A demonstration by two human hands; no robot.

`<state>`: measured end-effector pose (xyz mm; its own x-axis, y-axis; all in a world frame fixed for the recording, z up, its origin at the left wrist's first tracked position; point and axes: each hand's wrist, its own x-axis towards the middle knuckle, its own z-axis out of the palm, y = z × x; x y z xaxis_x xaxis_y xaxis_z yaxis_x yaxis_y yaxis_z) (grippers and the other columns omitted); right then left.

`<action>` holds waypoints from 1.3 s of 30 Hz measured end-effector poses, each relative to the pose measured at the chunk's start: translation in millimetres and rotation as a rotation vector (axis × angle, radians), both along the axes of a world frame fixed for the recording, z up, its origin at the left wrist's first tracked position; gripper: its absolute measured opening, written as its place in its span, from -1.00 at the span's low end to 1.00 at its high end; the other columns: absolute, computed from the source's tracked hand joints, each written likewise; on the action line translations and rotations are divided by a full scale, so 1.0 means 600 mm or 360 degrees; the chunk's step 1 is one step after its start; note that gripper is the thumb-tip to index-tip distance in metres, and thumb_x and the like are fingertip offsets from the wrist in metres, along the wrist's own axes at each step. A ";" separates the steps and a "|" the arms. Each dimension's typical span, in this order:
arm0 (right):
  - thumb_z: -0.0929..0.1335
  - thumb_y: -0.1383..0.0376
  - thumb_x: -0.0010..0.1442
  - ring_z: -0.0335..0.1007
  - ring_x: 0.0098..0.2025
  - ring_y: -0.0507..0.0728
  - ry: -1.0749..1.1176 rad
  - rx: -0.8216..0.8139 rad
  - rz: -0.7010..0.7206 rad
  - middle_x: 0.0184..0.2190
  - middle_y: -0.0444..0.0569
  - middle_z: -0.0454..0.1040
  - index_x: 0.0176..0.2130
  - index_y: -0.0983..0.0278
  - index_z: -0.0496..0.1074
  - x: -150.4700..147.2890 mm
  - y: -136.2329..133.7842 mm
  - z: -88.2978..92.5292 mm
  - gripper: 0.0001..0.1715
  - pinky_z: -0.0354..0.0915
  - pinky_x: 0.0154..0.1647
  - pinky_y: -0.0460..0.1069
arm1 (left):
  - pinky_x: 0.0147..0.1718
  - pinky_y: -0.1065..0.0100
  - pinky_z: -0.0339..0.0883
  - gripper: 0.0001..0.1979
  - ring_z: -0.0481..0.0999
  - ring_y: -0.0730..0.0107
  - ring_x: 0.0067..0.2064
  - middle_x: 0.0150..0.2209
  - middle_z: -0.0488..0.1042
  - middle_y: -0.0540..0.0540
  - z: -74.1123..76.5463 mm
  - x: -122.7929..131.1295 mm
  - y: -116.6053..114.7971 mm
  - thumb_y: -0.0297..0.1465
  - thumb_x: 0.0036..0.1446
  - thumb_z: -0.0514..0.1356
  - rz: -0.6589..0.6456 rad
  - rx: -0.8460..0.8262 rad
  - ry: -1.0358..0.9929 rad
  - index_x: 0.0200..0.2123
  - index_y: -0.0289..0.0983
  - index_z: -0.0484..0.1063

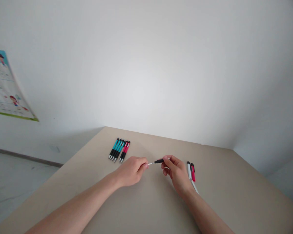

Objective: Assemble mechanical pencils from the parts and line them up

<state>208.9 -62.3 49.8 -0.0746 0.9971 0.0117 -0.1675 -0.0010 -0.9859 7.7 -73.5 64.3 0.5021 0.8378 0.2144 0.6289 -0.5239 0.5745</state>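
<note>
My left hand (pixel 134 170) is closed, thumb and fingers pinching one end of a thin white pen refill (pixel 150 163). The refill's other end meets a black pen grip section (pixel 159 161), which my right hand (pixel 175 169) holds between thumb and fingertips. A small shiny tip shows past the right fingers. Both hands are just above the table, with the refill and grip section in line between them. Beside my right hand lie a white pen barrel (pixel 189 169) and a pink pen barrel (pixel 193 173), both with black clips, and a thin white stick (pixel 194 186), partly hidden by the wrist.
On the left of the beige table (pixel 146 208) lies a row of several teal pens (pixel 117 148) and pink pens (pixel 125 150) with black grips and silver tips. A pale wall (pixel 146 65) rises behind the table. A poster (pixel 7 87) hangs at left.
</note>
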 end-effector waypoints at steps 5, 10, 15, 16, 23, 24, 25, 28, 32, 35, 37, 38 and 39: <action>0.49 0.08 -0.10 0.33 -0.49 0.04 0.0245 -0.0136 -0.0043 -0.50 -0.02 0.46 -0.44 0.33 0.38 0.001 0.002 -0.005 -0.60 0.17 -0.59 -0.12 | -0.47 0.46 0.07 -0.74 0.32 0.44 -0.48 -0.50 0.39 -0.01 0.002 -0.001 -0.001 -0.42 0.24 -0.08 0.0049 -0.0009 0.0053 -0.37 -0.28 0.37; 0.48 0.11 -0.11 0.34 -0.51 0.04 0.0242 -0.0157 -0.0106 -0.48 0.00 0.49 -0.42 0.33 0.38 0.000 0.002 -0.004 -0.62 0.20 -0.58 -0.11 | -0.47 0.46 0.06 -0.75 0.32 0.44 -0.48 -0.51 0.39 -0.01 0.001 -0.002 0.000 -0.45 0.22 -0.06 0.0060 -0.0029 0.0039 -0.40 -0.28 0.38; 0.46 0.20 -0.15 0.31 -0.53 0.04 0.0302 -0.0190 -0.0222 -0.49 0.00 0.50 -0.36 0.31 0.37 0.001 0.004 -0.001 -0.66 0.19 -0.60 -0.10 | -0.47 0.46 0.06 -0.75 0.33 0.44 -0.48 -0.52 0.40 -0.01 0.000 -0.003 0.003 -0.43 0.24 -0.06 0.0084 -0.0041 -0.0005 -0.41 -0.28 0.37; 0.44 0.22 -0.14 0.30 -0.54 0.03 0.0321 -0.0199 -0.0249 -0.50 -0.02 0.49 -0.35 0.31 0.37 0.002 0.004 -0.001 -0.68 0.18 -0.61 -0.10 | -0.46 0.46 0.06 -0.75 0.33 0.44 -0.47 -0.52 0.39 -0.01 0.000 -0.003 0.003 -0.42 0.24 -0.05 0.0087 -0.0039 -0.0016 -0.41 -0.29 0.37; 0.29 0.30 -0.13 -0.13 -0.72 -0.10 0.0045 -0.0351 0.0063 -0.74 -0.32 0.08 -0.36 0.31 0.39 -0.002 -0.004 0.002 -0.76 -0.20 -0.76 -0.17 | -0.54 0.46 -0.05 -0.70 0.15 0.51 -0.55 -0.60 0.21 0.07 -0.004 0.001 0.001 -0.32 0.27 -0.07 0.0096 -0.0128 -0.0227 -0.40 -0.30 0.36; 0.30 0.29 -0.11 -0.17 -0.73 -0.11 -0.0080 -0.0364 0.0152 -0.74 -0.33 0.06 -0.34 0.31 0.40 -0.006 -0.007 0.001 -0.76 -0.24 -0.75 -0.17 | -0.55 0.46 -0.06 -0.69 0.12 0.51 -0.56 -0.60 0.18 0.08 -0.005 0.002 0.002 -0.29 0.27 -0.07 0.0110 -0.0167 -0.0286 -0.39 -0.30 0.35; 0.32 0.27 -0.08 -0.17 -0.73 -0.11 -0.0194 -0.0350 0.0221 -0.74 -0.33 0.06 -0.32 0.31 0.41 -0.010 -0.010 -0.001 -0.75 -0.24 -0.75 -0.17 | -0.56 0.46 -0.07 -0.69 0.10 0.52 -0.56 -0.60 0.15 0.09 -0.007 0.003 0.003 -0.26 0.27 -0.07 0.0123 -0.0221 -0.0358 -0.38 -0.31 0.35; 0.32 0.15 0.02 -0.12 -0.73 -0.09 -0.0371 -0.0184 0.0326 -0.72 -0.31 0.10 -0.28 0.31 0.42 -0.020 -0.016 -0.010 -0.69 -0.18 -0.75 -0.17 | -0.59 0.48 -0.08 -0.67 0.05 0.54 -0.58 -0.61 0.08 0.12 -0.009 0.007 0.005 -0.19 0.25 -0.06 0.0114 -0.0460 -0.0579 -0.37 -0.31 0.31; 0.36 0.05 0.07 -0.17 -0.73 -0.11 -0.0410 0.0031 0.0414 -0.73 -0.33 0.03 -0.27 0.30 0.43 -0.026 -0.021 -0.014 -0.63 -0.17 -0.74 -0.16 | -0.63 0.49 -0.10 -0.64 0.04 0.56 -0.62 -0.65 0.07 0.14 -0.008 0.015 0.003 -0.15 0.23 -0.04 0.0021 -0.0725 -0.0660 -0.43 -0.31 0.27; 0.36 -0.02 0.08 -0.15 -0.73 -0.11 -0.0348 0.0094 0.0382 -0.73 -0.31 0.06 -0.36 0.30 0.40 -0.028 -0.022 -0.014 -0.58 -0.15 -0.73 -0.16 | -0.64 0.49 -0.08 -0.60 0.07 0.57 -0.63 -0.65 0.11 0.13 -0.009 0.019 -0.001 -0.10 0.21 -0.02 -0.0031 -0.0840 -0.0630 -0.44 -0.32 0.29; 0.34 -0.08 0.08 -0.12 -0.73 -0.11 -0.0307 0.0091 0.0327 -0.74 -0.30 0.09 -0.43 0.30 0.35 -0.031 -0.021 -0.015 -0.52 -0.14 -0.74 -0.16 | -0.63 0.49 -0.05 -0.56 0.10 0.58 -0.64 -0.65 0.15 0.12 -0.011 0.021 -0.002 -0.06 0.20 -0.02 -0.0066 -0.0883 -0.0598 -0.43 -0.33 0.32; 0.34 -0.09 0.07 -0.11 -0.73 -0.11 -0.0297 0.0086 0.0298 -0.74 -0.30 0.09 -0.45 0.29 0.33 -0.032 -0.021 -0.016 -0.51 -0.14 -0.74 -0.16 | -0.63 0.49 -0.04 -0.54 0.11 0.58 -0.64 -0.66 0.18 0.11 -0.012 0.021 -0.003 -0.05 0.20 -0.03 -0.0079 -0.0903 -0.0583 -0.42 -0.34 0.33; 0.35 -0.10 0.06 -0.11 -0.73 -0.11 -0.0288 0.0082 0.0262 -0.74 -0.30 0.09 -0.46 0.29 0.31 -0.032 -0.020 -0.018 -0.50 -0.13 -0.74 -0.16 | -0.62 0.50 -0.03 -0.53 0.11 0.58 -0.64 -0.66 0.19 0.11 -0.013 0.021 -0.003 -0.04 0.20 -0.04 -0.0086 -0.0930 -0.0570 -0.42 -0.34 0.34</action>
<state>189.7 -74.2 39.2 -0.2414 0.9698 0.0336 0.0102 0.0372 -0.9993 20.0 -75.1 56.6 0.5289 0.8422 -0.1045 0.3291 -0.0900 0.9400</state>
